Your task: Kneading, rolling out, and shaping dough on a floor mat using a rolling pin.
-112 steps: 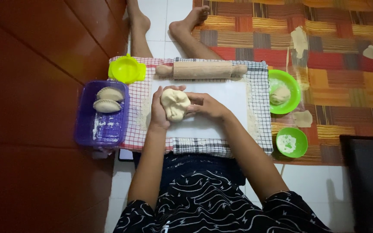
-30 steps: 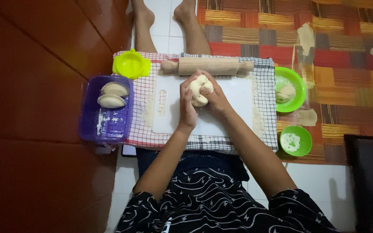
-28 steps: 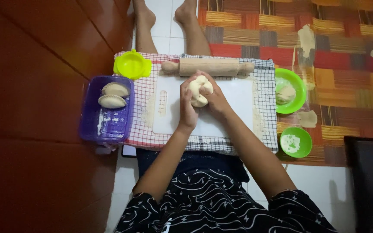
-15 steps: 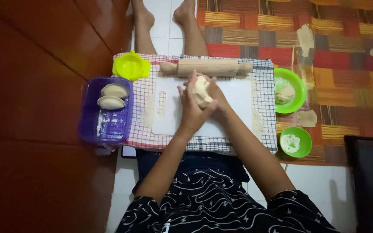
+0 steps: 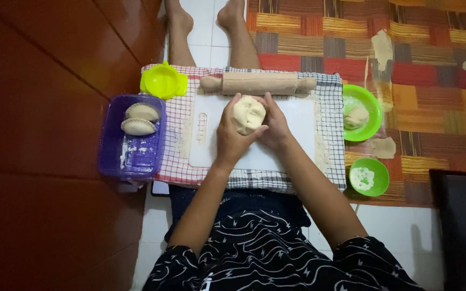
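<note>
Over the board (image 5: 297,134) — dough (image 5: 248,114) unchanged.

White tiled floor (image 5: 206,37) carries checked cloth (image 5: 330,108) and patterned mat (image 5: 432,48).

Dim, warm indoor light; soft glare on the red floor (image 5: 109,59); slightly soft focus, dark lower corners

Dough ball (image 5: 248,114): soft, matt, pale, with creased surface. Rolling pin (image 5: 258,83): unfinished wood, matt. Cutting board (image 5: 254,132): white plastic, smooth, dusted with flour. Checked cloth (image 5: 330,156): woven fabric, matt. Purple container (image 5: 131,156): translucent plastic, slightly glossy, floured inside. Yellow press mould (image 5: 163,81) and green bowls (image 5: 370,178): smooth plastic, glossy. Floor tiles (image 5: 44,81): red-brown, polished, reflective. Mat (image 5: 432,48): woven, coarse texture.
</note>
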